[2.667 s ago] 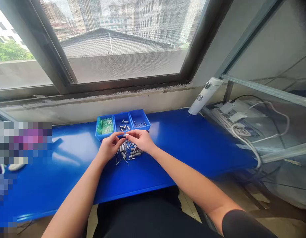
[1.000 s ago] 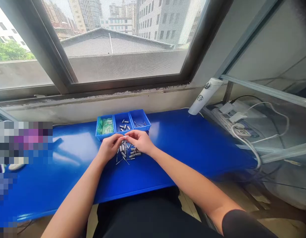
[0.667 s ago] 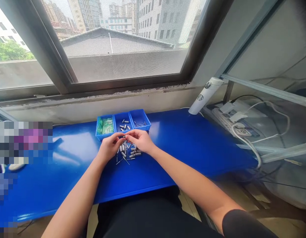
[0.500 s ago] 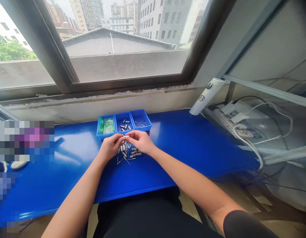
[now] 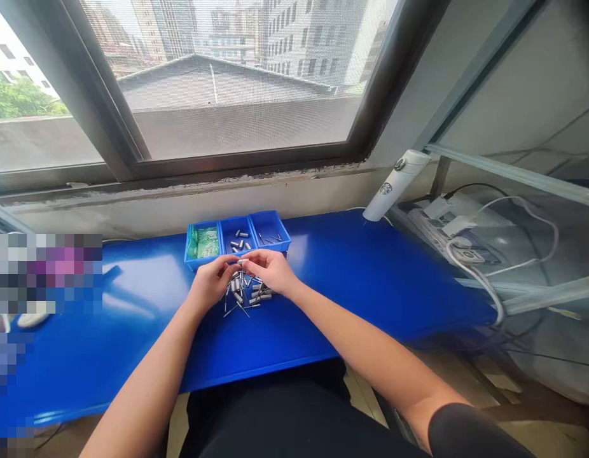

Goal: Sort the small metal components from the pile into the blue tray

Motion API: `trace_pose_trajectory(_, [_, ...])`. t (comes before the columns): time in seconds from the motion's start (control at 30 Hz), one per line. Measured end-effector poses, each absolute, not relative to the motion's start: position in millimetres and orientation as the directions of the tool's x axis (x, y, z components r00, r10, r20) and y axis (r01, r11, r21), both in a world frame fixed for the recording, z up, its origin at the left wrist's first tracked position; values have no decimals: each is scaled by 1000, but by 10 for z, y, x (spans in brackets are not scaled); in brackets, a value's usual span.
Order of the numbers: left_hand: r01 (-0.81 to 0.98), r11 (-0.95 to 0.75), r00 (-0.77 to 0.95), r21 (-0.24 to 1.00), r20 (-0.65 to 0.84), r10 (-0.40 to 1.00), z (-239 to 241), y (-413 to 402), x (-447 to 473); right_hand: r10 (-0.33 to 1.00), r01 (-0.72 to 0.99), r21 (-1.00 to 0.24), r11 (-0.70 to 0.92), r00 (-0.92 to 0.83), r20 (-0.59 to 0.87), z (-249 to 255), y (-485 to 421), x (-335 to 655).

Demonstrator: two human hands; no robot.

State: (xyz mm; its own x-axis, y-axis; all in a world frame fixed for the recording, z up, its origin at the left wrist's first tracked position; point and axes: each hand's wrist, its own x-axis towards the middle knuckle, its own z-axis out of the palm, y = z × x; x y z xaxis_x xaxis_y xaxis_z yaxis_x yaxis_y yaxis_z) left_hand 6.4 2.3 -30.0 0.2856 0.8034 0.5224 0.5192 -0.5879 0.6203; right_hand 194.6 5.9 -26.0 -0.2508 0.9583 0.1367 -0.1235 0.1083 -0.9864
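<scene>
Between the fingertips of both hands sits a small pale cylindrical metal piece, mostly covered by the fingers. My left hand pinches its left side, and my right hand pinches the right side. Just below the hands lies a loose pile of metal cylinders and thin rods on the blue table. Behind them stand three joined blue bins. The left bin holds green-tinted plastic bags, the middle bin several short metal cylinders, and the right bin a few thin dark rods.
A white bottle stands at the back right of the blue table. White cables and chargers sit on a shelf beyond the table's right end. A window rises behind. Blurred-out items lie at the far left.
Both hands stay close together over the pile with the small piece between them; its visible end is turned slightly. The whole view has shifted a little.
</scene>
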Motion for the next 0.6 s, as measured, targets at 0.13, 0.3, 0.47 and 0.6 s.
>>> trace_pose_trajectory(0.13, [521,-567,306,637,481,822,-311,20,70,948,-34,-978,204,-243,207,-254,26,1944])
trace_pose_trajectory(0.3, [508,-548,302,664,459,836,-304,8,77,949,-65,-980,188,-247,199,-266,33,1938])
trace_pose_trajectory(0.47, [457,-590,302,665,508,806,-291,4,80,965,-112,-988,104,-229,128,-296,81,1949])
trace_pose_trajectory(0.6, [462,-598,293,655,523,800,-304,9,71,957,-99,-988,119,-254,141,-294,85,1960])
